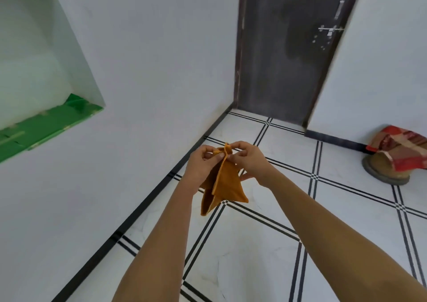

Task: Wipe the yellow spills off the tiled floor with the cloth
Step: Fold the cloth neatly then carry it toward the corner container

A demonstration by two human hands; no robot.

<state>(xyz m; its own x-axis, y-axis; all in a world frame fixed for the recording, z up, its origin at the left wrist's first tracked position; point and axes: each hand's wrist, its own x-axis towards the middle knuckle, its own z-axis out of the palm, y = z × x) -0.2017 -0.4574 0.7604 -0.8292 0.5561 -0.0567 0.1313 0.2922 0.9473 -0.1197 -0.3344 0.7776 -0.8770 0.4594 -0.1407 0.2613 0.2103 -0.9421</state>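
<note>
An orange-brown cloth [223,184] hangs folded in the air in front of me, its points drooping down. My left hand [201,163] pinches its top edge between thumb and fingers. My right hand [248,160] pinches the same top corner from the other side, close against the left. The white tiled floor [265,244] with black double lines lies below. No yellow spill shows on the tiles in view.
A white wall with a black skirting runs along the left. A dark door [286,52] with a metal latch stands ahead. A brown round object under a red patterned cloth [397,153] sits by the right wall. A green-edged wall niche [46,116] is at upper left.
</note>
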